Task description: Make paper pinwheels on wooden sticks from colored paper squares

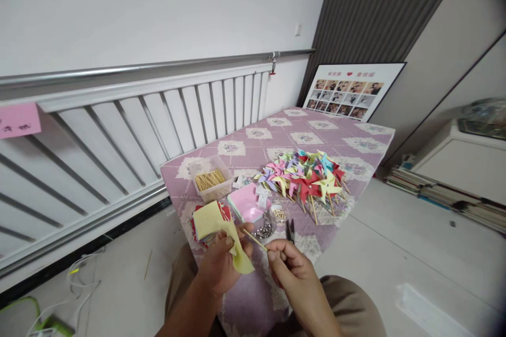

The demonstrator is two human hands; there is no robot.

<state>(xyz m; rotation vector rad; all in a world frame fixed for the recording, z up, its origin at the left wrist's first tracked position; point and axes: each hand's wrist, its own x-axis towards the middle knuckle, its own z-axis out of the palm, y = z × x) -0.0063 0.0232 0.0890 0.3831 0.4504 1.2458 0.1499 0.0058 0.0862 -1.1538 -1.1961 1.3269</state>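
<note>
Paper, yellow (243, 260), held in the left hand (217, 260): thumb and fingers pinching it at its middle, the loose end curling down toward the lap. Grip seems meant to hold the sheet gathered without pressing it flat. Right hand (294, 268) pinches a thin stick (255, 240) near one end, thumb against fingertips, most of its length left showing, likely for aim. Stick slants across the gap between the hands, far tip close to the left fingers; whether it touches them or the paper, hard to tell from this angle.

Table (272, 137), patterned cloth. Supplies sit within short reach, just past the hands. Stack of colored paper (207, 219) beside the left hand; pink sheets (245, 201) next to it. Plastic tub (219, 193) behind, spare sticks (209, 180) lying inside, presumably boxed against rolling. Shiny metal bits (264, 227) and a round cup (279, 215) of small pale pieces near the right hand, grouped by kind. Scissors (290, 229) just beside the cup. Pinwheels (308, 184) heaped farther off, many sticks pointing toward the person, perhaps so the paper blades are not crushed.
</note>
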